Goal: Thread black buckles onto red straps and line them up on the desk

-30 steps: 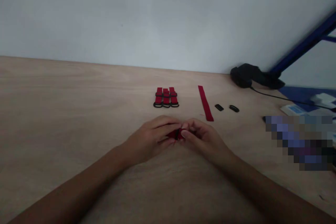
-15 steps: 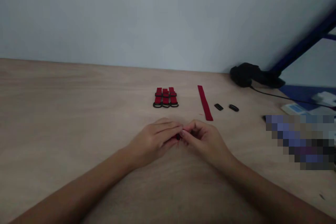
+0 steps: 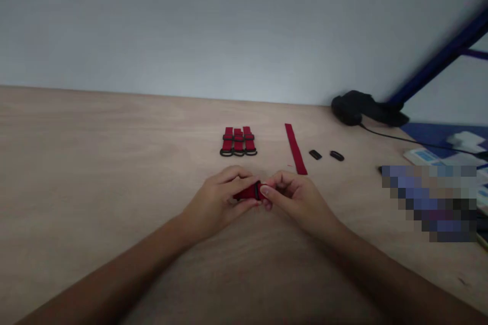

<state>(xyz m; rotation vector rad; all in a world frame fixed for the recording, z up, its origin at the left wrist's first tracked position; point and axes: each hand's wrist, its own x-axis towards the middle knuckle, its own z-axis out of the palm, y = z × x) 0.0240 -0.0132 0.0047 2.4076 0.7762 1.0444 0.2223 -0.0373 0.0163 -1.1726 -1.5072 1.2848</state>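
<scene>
Between my two hands is a red webbing strap with a black slide buckle around it. My left hand grips the strap and buckle from the left, fingers above and thumb below. My right hand pinches the strap's right end between thumb and fingers, close against the buckle. Part of the strap is hidden by my fingers. Beyond my hands lie three red straps side by side, each with a black slider and a black ring at its near end.
Right of them lies a loose flat red strap. Near it are a black slide buckle and a black oval ring. A black corded object rests by the wall. A blurred-out patch covers the table's right side.
My left fingers have lifted and spread, so the red strap and black buckle between my hands now show. My right hand keeps its pinch. The view has shifted slightly.
</scene>
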